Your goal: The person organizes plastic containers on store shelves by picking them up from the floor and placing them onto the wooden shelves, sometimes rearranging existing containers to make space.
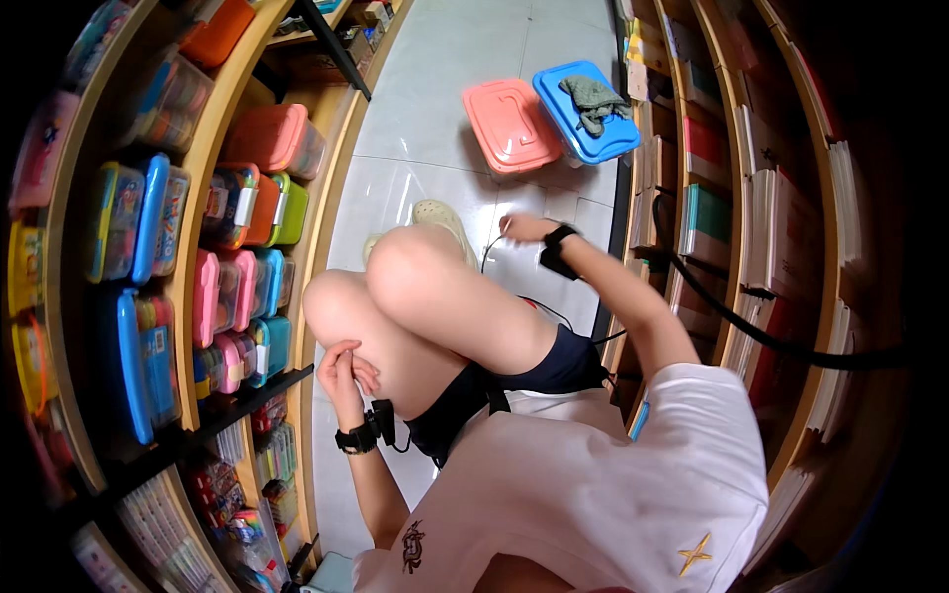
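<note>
My left hand [347, 376] rests by my left thigh, its fingers loosely curled and apart, holding nothing. A black strapped device is on that wrist. Out past my right knee, my right hand [525, 228] hangs over the tiled floor with its fingers bent. A thin black cable [485, 256] runs up to those fingers; blur hides whether they grip it. Beyond this hand stand two lidded plastic boxes. One has a coral lid [511, 124]. The other has a blue lid [567, 141] with a crumpled grey-green cloth [593, 100] lying on top.
On my left, a wooden shelf unit [194, 296] holds several colourful lidded boxes, such as an orange-lidded box [270, 139]. A bookshelf [730, 185] full of books stands close on my right. A thick black cable [734, 319] crosses in front of it. Glossy tiled floor [437, 96] lies between.
</note>
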The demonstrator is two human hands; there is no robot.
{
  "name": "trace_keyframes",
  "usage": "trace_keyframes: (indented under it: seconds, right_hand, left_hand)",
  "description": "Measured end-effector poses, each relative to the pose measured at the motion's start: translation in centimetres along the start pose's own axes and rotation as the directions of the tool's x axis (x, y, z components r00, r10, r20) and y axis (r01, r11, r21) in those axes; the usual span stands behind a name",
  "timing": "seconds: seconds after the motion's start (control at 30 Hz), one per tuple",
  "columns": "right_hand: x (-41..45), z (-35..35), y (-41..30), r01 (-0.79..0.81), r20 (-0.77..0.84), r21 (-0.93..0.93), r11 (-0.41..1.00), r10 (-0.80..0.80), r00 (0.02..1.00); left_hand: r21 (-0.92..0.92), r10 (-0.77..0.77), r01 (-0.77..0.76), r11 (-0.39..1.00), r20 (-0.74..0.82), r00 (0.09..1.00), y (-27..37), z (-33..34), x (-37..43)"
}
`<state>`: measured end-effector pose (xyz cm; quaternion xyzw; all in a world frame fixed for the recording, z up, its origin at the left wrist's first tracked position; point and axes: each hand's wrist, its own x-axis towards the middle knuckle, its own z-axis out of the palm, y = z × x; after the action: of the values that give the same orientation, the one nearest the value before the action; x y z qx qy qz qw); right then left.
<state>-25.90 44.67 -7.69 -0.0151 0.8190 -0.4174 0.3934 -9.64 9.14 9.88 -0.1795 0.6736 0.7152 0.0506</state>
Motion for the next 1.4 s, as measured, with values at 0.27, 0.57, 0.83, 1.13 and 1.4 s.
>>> trace_keyframes:
  seconds: [0.27,0.57,0.83,1.13,1.4]
  right_hand:
    - [-0.5,5.1,-6.5,-0.013,0.269,-0.294,0.956,0.096,0.958]
    - [2.1,4.7,-5.2,-0.129,0.053,-0.072,0.989,0.132,0.990]
    - [2.5,5.7,-6.9,-0.108,0.007,0.442,0.891,0.117,0.993]
    - [2.7,0.5,-2.8,0.161,-0.275,0.900,0.406,0.240,0.931]
    - [0.1,-0.2,7.8,-0.034,-0.199,0.915,0.402,0.524,0.828]
  left_hand:
    - [-0.039,0.063,-0.066,0.997,-0.073,0.995,-0.6,0.5,-0.9]
    - [-0.086,0.039,-0.042,0.995,-0.039,0.998,-0.1,0.0,-0.8]
    - [-0.132,0.087,-0.099,0.986,-0.091,0.992,-1.1,-1.1,-1.5]
    - [-0.162,0.109,-0.131,0.978,-0.135,0.985,-1.9,-1.1,-1.6]
    - [-0.115,0.008,-0.033,0.993,-0.203,0.979,-0.9,-1.1,-1.6]
